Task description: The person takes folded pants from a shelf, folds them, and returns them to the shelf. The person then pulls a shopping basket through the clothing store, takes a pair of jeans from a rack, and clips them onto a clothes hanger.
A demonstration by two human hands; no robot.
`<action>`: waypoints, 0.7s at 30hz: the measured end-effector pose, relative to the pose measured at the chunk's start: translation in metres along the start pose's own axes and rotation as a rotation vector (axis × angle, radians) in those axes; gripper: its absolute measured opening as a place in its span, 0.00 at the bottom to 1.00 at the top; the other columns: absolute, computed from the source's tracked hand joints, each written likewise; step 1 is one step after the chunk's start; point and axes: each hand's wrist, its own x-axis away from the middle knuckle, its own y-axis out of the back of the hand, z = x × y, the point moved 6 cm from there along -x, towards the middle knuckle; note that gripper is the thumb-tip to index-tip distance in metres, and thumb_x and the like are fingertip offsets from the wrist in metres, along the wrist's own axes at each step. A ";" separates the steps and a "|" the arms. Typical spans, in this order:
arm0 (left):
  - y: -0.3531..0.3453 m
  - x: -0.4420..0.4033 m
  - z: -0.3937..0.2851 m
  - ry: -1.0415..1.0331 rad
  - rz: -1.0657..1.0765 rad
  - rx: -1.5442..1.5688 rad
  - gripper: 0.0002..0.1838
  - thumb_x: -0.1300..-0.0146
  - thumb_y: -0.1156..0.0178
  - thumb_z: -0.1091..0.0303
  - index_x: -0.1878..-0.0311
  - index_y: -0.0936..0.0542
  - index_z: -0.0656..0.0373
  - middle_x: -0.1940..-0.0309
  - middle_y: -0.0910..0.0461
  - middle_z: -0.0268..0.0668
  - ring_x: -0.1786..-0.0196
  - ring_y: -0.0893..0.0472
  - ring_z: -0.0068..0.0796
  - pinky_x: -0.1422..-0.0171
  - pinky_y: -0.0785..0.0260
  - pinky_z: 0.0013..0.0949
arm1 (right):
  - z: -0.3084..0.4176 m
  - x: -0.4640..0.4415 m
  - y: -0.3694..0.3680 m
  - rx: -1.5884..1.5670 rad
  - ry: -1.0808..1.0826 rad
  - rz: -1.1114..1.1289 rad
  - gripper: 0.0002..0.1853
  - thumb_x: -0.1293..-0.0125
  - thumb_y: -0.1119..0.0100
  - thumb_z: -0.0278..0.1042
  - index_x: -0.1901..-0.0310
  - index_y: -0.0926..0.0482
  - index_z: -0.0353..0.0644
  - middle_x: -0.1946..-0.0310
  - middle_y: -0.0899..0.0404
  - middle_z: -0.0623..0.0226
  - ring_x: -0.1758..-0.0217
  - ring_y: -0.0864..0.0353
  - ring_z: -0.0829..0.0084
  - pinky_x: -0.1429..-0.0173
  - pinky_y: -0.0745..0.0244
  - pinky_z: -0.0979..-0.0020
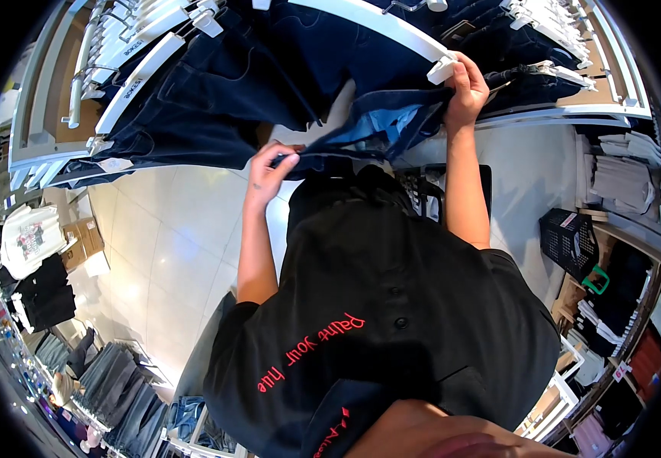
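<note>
A pair of dark blue jeans (410,98) is stretched between my hands, with a light blue inside showing at the opening. Closed in a pinch, my left hand (271,172) grips the edge of the jeans. My right hand (466,90) is up at the end of a white clip hanger (376,21), its fingers closed around the clip (442,70) and the jeans' corner beside it. Whether the clip still bites the cloth is hidden by the fingers.
White hangers (128,95) with dark trousers fill the rack's left side, and more hangers (551,34) crowd its right. A black basket (569,240) stands at right near shelves of folded clothes (624,179). Tiled floor (178,244) shows at left, beyond it a cardboard box (82,240).
</note>
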 end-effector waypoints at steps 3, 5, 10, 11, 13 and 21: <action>0.026 -0.001 -0.003 -0.068 -0.153 0.113 0.03 0.29 0.33 0.76 0.58 0.15 0.66 0.55 0.12 0.43 0.45 0.12 0.37 0.36 0.26 0.34 | 0.004 0.001 0.004 0.067 0.058 0.021 0.27 0.23 0.35 0.52 0.42 0.13 0.31 0.65 0.15 0.71 0.70 0.28 0.85 0.63 0.36 0.81; 0.044 -0.003 0.001 -0.088 -0.216 0.108 0.03 0.29 0.32 0.76 0.58 0.15 0.66 0.53 0.12 0.43 0.44 0.13 0.37 0.35 0.27 0.34 | -0.004 0.004 0.015 0.095 0.077 0.022 0.39 0.24 0.37 0.65 0.38 0.17 0.27 0.66 0.15 0.68 0.70 0.26 0.83 0.63 0.33 0.79; 0.087 -0.006 -0.010 -0.189 -0.394 -0.367 0.09 0.35 0.25 0.69 0.59 0.12 0.65 0.57 0.12 0.42 0.48 0.17 0.38 0.37 0.28 0.37 | -0.024 0.018 0.038 0.044 -0.100 0.040 0.47 0.26 0.43 0.75 0.41 0.17 0.24 0.73 0.18 0.67 0.74 0.26 0.82 0.67 0.38 0.81; 0.093 -0.007 -0.014 -0.177 -0.425 -0.376 0.08 0.36 0.24 0.69 0.61 0.12 0.64 0.60 0.13 0.40 0.52 0.18 0.39 0.39 0.28 0.37 | -0.036 0.022 0.048 -0.005 -0.093 0.014 0.45 0.26 0.41 0.73 0.44 0.15 0.25 0.71 0.16 0.65 0.74 0.26 0.82 0.67 0.38 0.80; 0.097 -0.012 -0.029 -0.151 -0.403 -0.345 0.08 0.34 0.25 0.70 0.60 0.12 0.65 0.63 0.14 0.40 0.56 0.16 0.36 0.45 0.25 0.33 | -0.053 0.032 0.060 -0.075 -0.152 -0.005 0.32 0.22 0.37 0.59 0.51 0.13 0.27 0.66 0.13 0.60 0.75 0.26 0.81 0.68 0.35 0.78; 0.102 -0.033 -0.066 -0.252 -0.341 -0.574 0.10 0.35 0.24 0.64 0.59 0.11 0.61 0.55 0.19 0.36 0.56 0.17 0.35 0.49 0.23 0.34 | -0.050 0.043 0.063 0.130 -0.370 -0.238 0.20 0.17 0.49 0.42 0.55 0.14 0.32 0.66 0.12 0.62 0.59 0.14 0.72 0.50 0.22 0.72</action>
